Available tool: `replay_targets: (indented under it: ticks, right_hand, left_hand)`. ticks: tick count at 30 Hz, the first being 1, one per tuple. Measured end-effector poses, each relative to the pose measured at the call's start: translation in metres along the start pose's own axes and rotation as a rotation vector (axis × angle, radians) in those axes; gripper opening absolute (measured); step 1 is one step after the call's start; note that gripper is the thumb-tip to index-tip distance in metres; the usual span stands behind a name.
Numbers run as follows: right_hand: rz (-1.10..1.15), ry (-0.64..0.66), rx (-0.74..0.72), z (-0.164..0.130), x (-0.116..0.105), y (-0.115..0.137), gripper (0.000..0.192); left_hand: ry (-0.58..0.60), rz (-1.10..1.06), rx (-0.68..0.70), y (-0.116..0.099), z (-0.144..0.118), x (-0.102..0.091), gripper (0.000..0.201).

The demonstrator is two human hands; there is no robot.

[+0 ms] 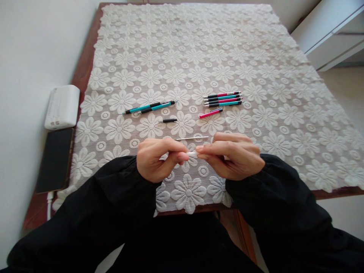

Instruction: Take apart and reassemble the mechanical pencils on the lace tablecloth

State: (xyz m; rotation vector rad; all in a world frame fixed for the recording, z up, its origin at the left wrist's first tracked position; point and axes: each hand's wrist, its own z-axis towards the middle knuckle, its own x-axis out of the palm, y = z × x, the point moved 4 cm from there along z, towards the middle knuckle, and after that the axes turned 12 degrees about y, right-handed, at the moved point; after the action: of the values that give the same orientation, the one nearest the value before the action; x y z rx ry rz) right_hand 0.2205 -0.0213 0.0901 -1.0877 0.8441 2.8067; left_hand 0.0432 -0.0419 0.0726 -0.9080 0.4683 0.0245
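Evidently the work in hand is a two-handed pinch: the left hand and the right hand are both closed, thumb and fingertips gripping opposite ends of a small white piece held above the tablecloth. The fingers hide too much to tell exactly what it is. Handling it well calls, I judge, for a light, even grip with both ends in line; a hard squeeze or twist could flick it away.

Just beyond the fingers lies a thin metal refill, easily nudged by a knuckle, then a black grip sleeve and a pink pen barrel. Two teal pens rest to the left, and four pens in a row to the right.

The counter ends close in front of the body, so a dropped part could roll off there. On the left edge sit a power bank and a phone; the broader stretch for moving spreads beyond the pens and rightward.
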Motion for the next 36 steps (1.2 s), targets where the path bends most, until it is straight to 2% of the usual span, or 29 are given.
replay_targets:
  ticks: [13,26,36]
  right_hand:
    - [-0.004,0.0,0.022,-0.0011,0.0011,-0.0015,0.009]
    - [0.033,0.001,-0.013,0.0012,0.0014,-0.001,0.005]
    - [-0.041,0.007,-0.039,-0.0008,0.0014,-0.0006,0.006]
  left_hand:
    - [0.009,0.069,0.066,0.0007,0.0003,-0.0012,0.012]
    - [-0.001,0.044,0.043,0.0007,0.0001,-0.0006,0.015]
    - [0.01,0.033,0.016,-0.0007,0.0018,0.0,0.023]
